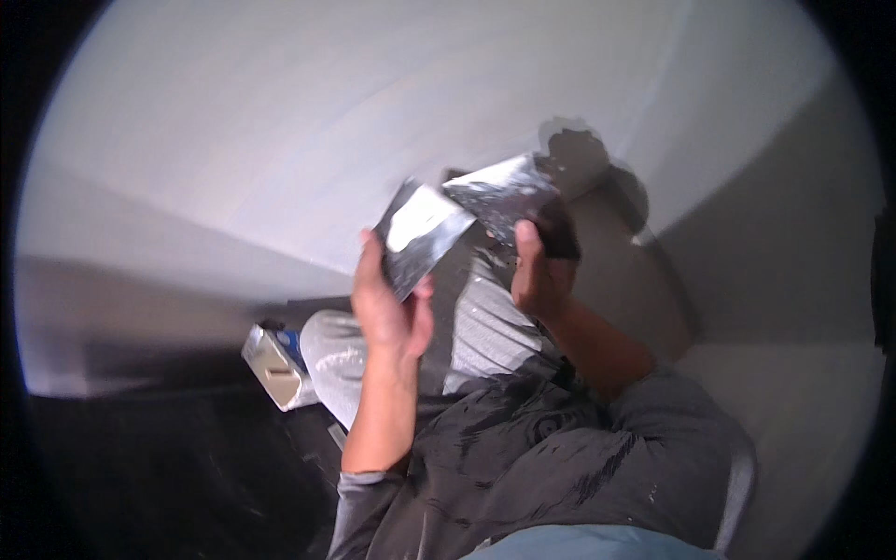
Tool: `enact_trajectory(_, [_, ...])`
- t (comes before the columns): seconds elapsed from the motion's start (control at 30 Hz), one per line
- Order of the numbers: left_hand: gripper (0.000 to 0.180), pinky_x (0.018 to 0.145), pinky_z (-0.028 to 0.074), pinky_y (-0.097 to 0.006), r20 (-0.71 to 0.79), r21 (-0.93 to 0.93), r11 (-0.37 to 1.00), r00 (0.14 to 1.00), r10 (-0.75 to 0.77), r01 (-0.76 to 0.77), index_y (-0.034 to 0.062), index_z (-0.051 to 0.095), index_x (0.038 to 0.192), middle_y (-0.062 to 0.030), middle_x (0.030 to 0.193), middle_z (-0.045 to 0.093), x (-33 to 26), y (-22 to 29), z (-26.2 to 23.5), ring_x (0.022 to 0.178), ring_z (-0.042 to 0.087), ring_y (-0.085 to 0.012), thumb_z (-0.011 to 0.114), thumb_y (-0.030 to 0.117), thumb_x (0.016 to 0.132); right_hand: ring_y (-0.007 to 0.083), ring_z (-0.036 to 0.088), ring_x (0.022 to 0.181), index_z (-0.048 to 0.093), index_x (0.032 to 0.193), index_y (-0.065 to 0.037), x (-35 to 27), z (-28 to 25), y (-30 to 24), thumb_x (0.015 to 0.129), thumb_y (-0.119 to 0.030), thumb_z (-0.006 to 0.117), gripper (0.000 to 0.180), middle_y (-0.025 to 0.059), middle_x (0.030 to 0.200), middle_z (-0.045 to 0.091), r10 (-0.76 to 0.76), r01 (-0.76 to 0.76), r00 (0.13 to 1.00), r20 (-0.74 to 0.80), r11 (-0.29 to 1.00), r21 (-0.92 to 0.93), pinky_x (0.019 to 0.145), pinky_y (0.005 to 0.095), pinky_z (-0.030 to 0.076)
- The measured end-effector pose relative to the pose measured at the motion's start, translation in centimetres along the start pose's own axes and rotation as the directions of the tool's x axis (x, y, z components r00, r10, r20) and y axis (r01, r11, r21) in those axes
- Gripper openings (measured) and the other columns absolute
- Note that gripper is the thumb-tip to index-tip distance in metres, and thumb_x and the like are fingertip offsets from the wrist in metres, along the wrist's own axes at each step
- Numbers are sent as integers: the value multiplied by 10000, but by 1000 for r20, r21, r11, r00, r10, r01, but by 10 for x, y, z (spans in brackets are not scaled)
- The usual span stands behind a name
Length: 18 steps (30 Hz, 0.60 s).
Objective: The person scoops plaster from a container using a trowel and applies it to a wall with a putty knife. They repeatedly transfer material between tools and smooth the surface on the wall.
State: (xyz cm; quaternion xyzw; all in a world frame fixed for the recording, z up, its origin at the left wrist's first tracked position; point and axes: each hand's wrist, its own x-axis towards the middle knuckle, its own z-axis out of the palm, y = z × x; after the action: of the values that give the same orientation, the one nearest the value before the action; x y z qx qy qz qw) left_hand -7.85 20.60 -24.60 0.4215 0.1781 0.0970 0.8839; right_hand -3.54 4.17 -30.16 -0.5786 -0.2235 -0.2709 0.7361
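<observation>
Gripping a flat, plaster-smeared dark metal blade in my left hand; my right hand clamps a second smeared dark trowel.

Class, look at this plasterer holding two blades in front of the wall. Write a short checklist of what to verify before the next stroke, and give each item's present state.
1. Left hand grips the small blade firmly: ok.
2. Right hand holds the wide blade: ok.
3. White filler sits on the small blade: ok.
4. The two blades meet edge to edge: cannot tell, they blur together.
5. The wall is smooth ahead: ok, apart from a dark patch near the corner.
6. The container on the floor is within reach: cannot tell.
</observation>
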Motion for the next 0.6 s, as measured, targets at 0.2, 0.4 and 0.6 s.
enact_trajectory(0.2, [453, 440, 488, -280, 64, -49, 997, 996, 67, -64, -16, 579, 1040, -114, 807, 654, -9, 15, 6, 548, 614, -172, 464, 420, 1077, 301, 686, 1058, 585, 1339, 12, 6, 16, 18, 910, 34, 594, 429, 193, 1237, 670, -296, 361, 911, 286, 908, -210, 890, 376, 552])
enact_trajectory(0.4, [458, 442, 486, -282, 132, 180, 970, 982, 138, -160, -26, 579, 1046, -113, 779, 647, -13, 34, 0, 534, 601, -159, 433, 406, 1090, 297, 622, 1173, 682, 1280, -113, 24, -27, 41, 907, 27, 609, 405, 105, 1283, 670, 8, 265, 833, 553, 871, -413, 974, 412, 504])
enact_trajectory(0.6, [515, 449, 452, -258, 233, 604, 756, 963, 134, -252, -58, 616, 974, -43, 690, 606, -14, 51, 4, 514, 562, -103, 382, 379, 1113, 205, 593, 1221, 743, 1180, -311, 102, -22, -36, 804, -102, 746, 431, -62, 1317, 668, -250, 673, 536, 807, 703, -229, 1091, 413, 403])
